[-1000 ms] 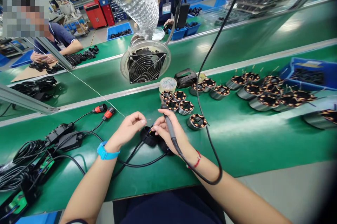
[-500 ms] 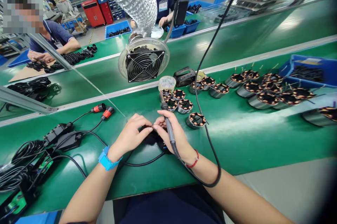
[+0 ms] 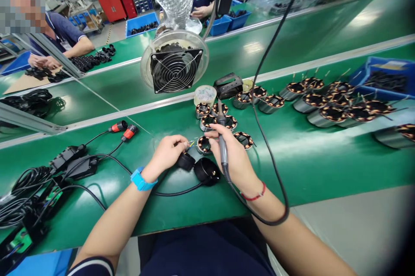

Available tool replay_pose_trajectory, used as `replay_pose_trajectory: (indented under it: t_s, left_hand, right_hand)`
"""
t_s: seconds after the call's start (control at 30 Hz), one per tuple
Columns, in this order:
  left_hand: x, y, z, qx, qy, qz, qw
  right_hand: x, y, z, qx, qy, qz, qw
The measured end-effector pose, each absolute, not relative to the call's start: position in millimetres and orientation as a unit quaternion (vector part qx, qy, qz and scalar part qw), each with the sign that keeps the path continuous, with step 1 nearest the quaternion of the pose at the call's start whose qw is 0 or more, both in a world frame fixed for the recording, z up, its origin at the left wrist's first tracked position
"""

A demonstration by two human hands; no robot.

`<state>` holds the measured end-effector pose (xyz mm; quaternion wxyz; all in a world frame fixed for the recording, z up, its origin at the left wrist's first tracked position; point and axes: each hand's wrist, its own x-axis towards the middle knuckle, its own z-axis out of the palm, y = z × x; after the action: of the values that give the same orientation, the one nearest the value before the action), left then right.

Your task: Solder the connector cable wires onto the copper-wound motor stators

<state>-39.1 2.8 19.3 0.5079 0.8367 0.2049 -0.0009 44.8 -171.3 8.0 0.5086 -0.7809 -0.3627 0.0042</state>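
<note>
My left hand (image 3: 171, 151) is closed in a pinch on thin coloured wires (image 3: 191, 144), above a round black part (image 3: 186, 161). In my right hand (image 3: 235, 159) is a soldering iron (image 3: 223, 150), its tip pointing up and away. The right fingertips are close to a copper-wound motor stator (image 3: 203, 144); whether they touch it I cannot tell. A black cylindrical housing (image 3: 206, 170) with a cable lies on the bench between my wrists.
More stators (image 3: 333, 114) stand in groups to the right, near a blue bin (image 3: 385, 79). An extractor fan (image 3: 177, 71) hangs ahead. Cables and black boxes (image 3: 79, 168) lie left. The iron's cord (image 3: 270, 146) loops over my right forearm. Co-workers sit across the bench.
My hands have come apart, the right one moving rightward with the soldering iron. The black parts, the wires and a stator between the hands now show. The view has shifted slightly.
</note>
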Motion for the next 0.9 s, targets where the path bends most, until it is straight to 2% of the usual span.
replay_pose_trajectory:
  t_s: [0.17,0.33,0.6,0.9]
  left_hand:
    - [-31,0,22,0.833,0.179,-0.011,0.524]
    - [-29,-2,24,0.837,0.146,-0.011,0.528]
    - [-24,0,21,0.791,0.186,-0.011,0.583]
    - [-22,-1,21,0.796,0.173,-0.019,0.58]
  right_hand:
    - [40,-189,6,-0.761,-0.439,-0.083,0.471]
    - [37,-196,-7,-0.744,-0.399,-0.15,0.514]
    - [37,-195,-16,-0.687,-0.376,-0.179,0.595]
    - [35,-199,-22,-0.675,-0.375,-0.179,0.609]
